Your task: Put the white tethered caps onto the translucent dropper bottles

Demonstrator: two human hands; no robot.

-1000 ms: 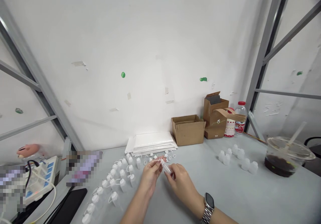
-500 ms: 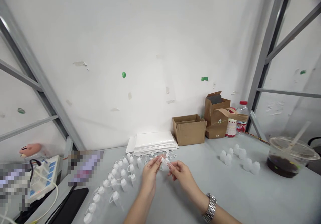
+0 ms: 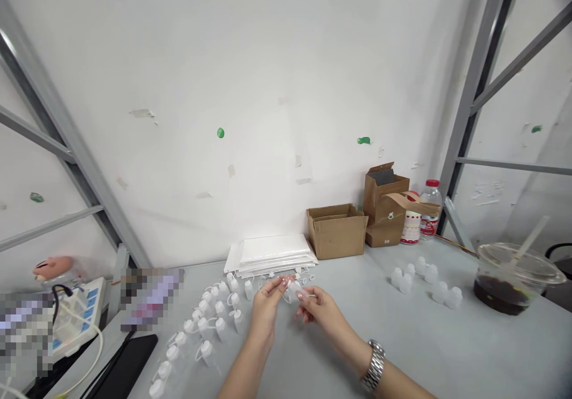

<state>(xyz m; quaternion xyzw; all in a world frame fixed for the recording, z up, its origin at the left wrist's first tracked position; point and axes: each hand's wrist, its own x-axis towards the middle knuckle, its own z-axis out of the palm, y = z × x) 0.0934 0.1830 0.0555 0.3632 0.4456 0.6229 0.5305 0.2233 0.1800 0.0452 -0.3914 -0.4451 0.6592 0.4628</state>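
Note:
A small translucent plastic squeeze bottle point(image 3: 294, 292) is held between my two hands above the table. My left hand point(image 3: 266, 308) pinches its white top end with thumb and fingertips. My right hand point(image 3: 320, 309), with a metal watch on the wrist, has thumb and fingers closed on its other side. Left of my left hand, several similar capped bottles point(image 3: 206, 351) with looped cap straps stand in rows. Beyond my fingertips lie a few loose white strap caps point(image 3: 311, 278), partly hidden by the hands.
White padded envelopes point(image 3: 272, 250) lie stacked by the wall, beside a cardboard box point(image 3: 338, 235) and a brown paper bag point(image 3: 386, 214). On the right are several loose white bottle pieces point(image 3: 440, 292) and a drink cup point(image 3: 503, 295). A black phone-like slab point(image 3: 127, 366) and power strip point(image 3: 84, 321) are left.
Both hands have shifted only slightly, and the bottle between them has tilted a little. The standing bottles stay where they were.

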